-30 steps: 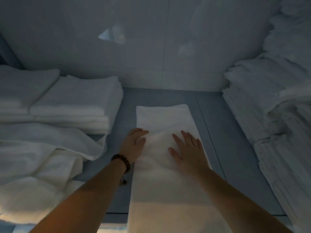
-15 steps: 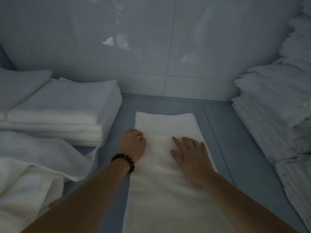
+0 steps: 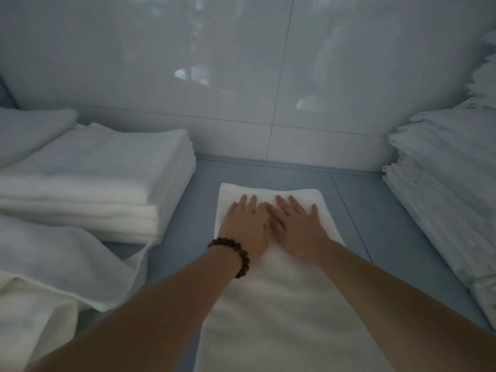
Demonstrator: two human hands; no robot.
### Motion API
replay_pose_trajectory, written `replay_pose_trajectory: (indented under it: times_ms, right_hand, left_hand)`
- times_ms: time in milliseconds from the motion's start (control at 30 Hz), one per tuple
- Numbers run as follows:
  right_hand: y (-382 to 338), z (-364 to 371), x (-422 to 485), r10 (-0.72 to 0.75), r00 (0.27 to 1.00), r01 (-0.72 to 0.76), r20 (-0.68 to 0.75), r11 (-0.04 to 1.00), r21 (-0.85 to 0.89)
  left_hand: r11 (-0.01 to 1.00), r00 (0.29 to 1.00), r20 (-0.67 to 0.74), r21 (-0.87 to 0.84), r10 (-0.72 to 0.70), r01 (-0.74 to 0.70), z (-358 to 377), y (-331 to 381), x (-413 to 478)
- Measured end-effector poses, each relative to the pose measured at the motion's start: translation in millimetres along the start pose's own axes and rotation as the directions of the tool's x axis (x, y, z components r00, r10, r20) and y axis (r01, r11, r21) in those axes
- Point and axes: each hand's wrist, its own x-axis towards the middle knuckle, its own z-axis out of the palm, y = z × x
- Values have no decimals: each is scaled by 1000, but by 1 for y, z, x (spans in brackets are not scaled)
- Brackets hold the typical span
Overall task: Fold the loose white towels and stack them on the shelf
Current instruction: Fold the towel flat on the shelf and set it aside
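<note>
Here, towel (image 3: 281, 304) flat under both open hands (image 3: 271, 226).

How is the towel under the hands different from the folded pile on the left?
The towel under the hands lies as one long flat strip running toward the camera; the folded pile is a compact stack of several layers. The left hand and right hand press flat on the strip; nothing touches the pile. Both are white and rest on the blue-grey shelf.
</note>
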Motion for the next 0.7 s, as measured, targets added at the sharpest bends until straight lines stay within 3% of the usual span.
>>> replay_pose_trajectory:
  times_ms: [67, 267, 367, 467, 633, 700]
  right_hand:
    - [0, 4, 2, -46, 999, 46, 2, 999, -5]
    - [25, -8, -23, 196, 980, -194, 26, 979, -54]
    - [2, -4, -65, 83, 996, -84, -26, 996, -27]
    - [-14, 2, -105, 10, 1000, -10, 4, 1000, -5]
    - [5, -7, -137, 324, 945, -319, 34, 942, -100]
    - [-4, -8, -154, 329, 944, -327, 18, 942, -80]
  left_hand:
    - [998, 996, 76, 13, 53, -54, 10, 1, -5]
    - [991, 987, 142, 123, -75, 58, -3, -4, -13]
    - [999, 995, 96, 30, -14, 11, -5, 20, -48]
    - [999, 989, 141, 19, 43, -46, 1, 19, -88]
    - [977, 981, 128, 173, -146, 123, -10, -7, -106]
    - [978, 987, 105, 180, -122, 102, -12, 6, -121]
